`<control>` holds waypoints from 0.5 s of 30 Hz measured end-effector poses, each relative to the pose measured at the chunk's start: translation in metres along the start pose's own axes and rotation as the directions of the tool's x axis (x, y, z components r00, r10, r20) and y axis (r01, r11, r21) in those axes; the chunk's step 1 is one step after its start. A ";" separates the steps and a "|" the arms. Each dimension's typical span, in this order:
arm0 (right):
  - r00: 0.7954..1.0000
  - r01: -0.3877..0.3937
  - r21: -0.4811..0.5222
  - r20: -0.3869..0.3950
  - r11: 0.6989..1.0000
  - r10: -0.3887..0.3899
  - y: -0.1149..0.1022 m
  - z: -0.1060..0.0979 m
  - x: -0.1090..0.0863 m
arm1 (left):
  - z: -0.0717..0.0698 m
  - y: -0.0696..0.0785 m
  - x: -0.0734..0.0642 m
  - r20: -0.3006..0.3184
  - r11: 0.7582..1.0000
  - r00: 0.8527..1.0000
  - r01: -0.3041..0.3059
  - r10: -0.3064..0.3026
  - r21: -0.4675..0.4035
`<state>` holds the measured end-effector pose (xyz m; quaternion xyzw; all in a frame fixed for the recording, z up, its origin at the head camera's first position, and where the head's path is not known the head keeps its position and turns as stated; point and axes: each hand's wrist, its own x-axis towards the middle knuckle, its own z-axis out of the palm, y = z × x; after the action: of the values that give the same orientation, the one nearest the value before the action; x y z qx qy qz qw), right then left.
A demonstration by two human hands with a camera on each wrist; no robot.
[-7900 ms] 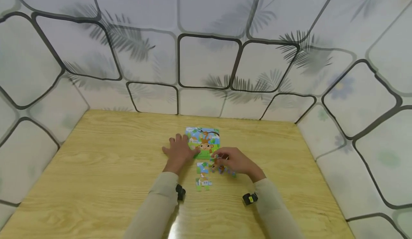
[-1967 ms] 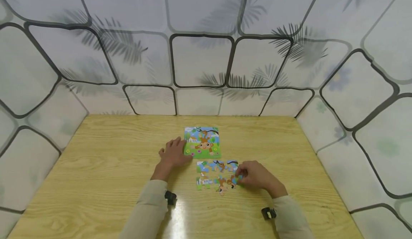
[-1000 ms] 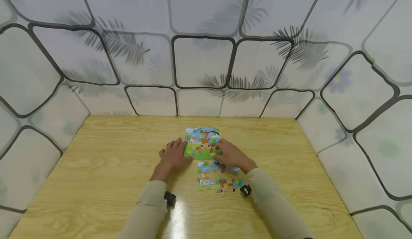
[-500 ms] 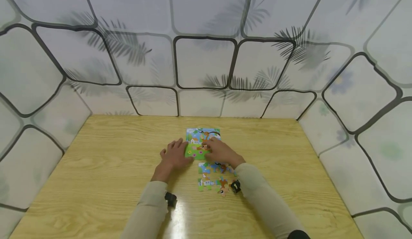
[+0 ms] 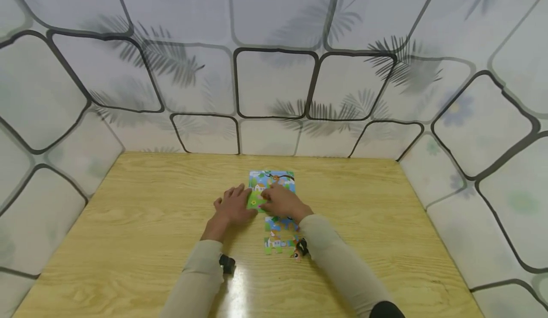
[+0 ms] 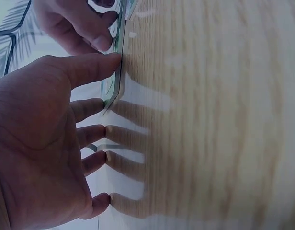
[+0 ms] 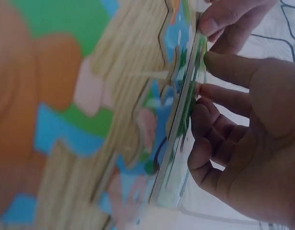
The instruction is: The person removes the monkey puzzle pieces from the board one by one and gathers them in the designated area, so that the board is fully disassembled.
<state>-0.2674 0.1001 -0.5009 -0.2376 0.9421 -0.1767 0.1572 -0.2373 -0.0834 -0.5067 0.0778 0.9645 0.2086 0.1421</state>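
My left hand rests at the left edge of a square monkey picture board, fingers spread. In the left wrist view, its thumb and forefinger touch the board's edge and the other fingertips meet the table. My right hand lies over the lower middle of the board. Its thumb and forefinger reach down to the board a little apart, the other fingers curled; I cannot tell whether a piece is between them. Several jigsaw pieces lie on the table in front of the board, partly joined, some hidden by the right wrist.
The wooden table runs back to a wall with dark line patterns, and walls stand at both sides. A black wrist camera sits at the left cuff, another close over the pieces at the right.
The right hand has left the jigsaw pieces at the right, gone up to the board, and slid leftward across its lower part. The left hand has stayed by the board's left edge.
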 end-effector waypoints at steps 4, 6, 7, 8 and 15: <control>1.000 -0.017 -0.013 -0.026 1.000 0.017 -0.002 0.003 0.004 | 0.001 0.000 0.000 -0.009 1.000 1.000 -0.001 0.001 0.004; 0.999 -0.028 0.001 -0.033 1.000 0.028 -0.001 0.004 0.006 | 0.002 0.000 0.001 -0.012 1.000 1.000 0.001 -0.001 0.006; 0.999 -0.034 0.015 -0.031 0.999 0.035 -0.001 0.004 0.007 | 0.002 0.000 0.001 -0.014 1.000 1.000 0.001 -0.001 0.006; 0.999 -0.041 0.033 -0.029 0.999 0.042 0.000 0.004 0.008 | 0.003 0.000 0.002 -0.015 1.000 1.000 0.002 -0.002 0.007; 0.997 -0.071 0.117 -0.015 0.991 0.073 -0.003 0.002 0.010 | 0.003 -0.001 0.001 -0.015 1.000 1.000 0.007 -0.007 0.004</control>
<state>-0.2741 0.0922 -0.5042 -0.1921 0.9396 -0.2280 0.1679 -0.2378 -0.0829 -0.5099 0.0731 0.9663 0.2067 0.1352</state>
